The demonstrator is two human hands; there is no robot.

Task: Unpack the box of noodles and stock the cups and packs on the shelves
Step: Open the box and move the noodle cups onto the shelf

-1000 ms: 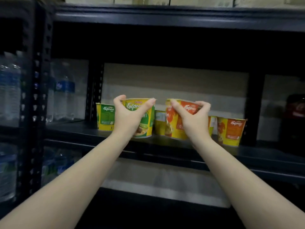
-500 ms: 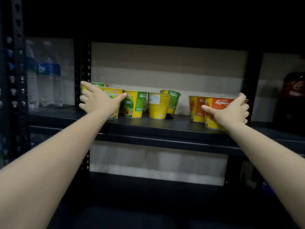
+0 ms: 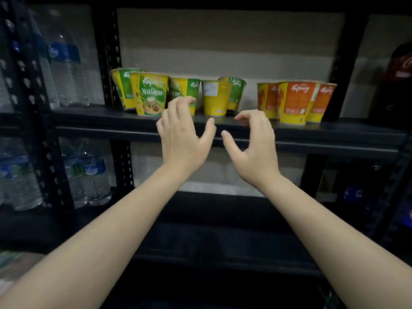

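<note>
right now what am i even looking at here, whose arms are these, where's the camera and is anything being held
There is no machine here. These are a person's two bare arms, filmed by one wide-angle camera worn on the head, looking forward and down, so you see roughly what that person sees.

In front stands a dark metal shelf. On it stand noodle cups: a green and yellow group on the left, one of them turned so its plain yellow back faces out, and an orange and yellow group on the right. Water bottles fill the rack to the left, and a dark soda bottle stands at the far right.

The left hand and the right hand hang in front of the shelf edge with fingers loosely curled. Neither has a grip on anything; all the cups stand free on the shelf.
</note>
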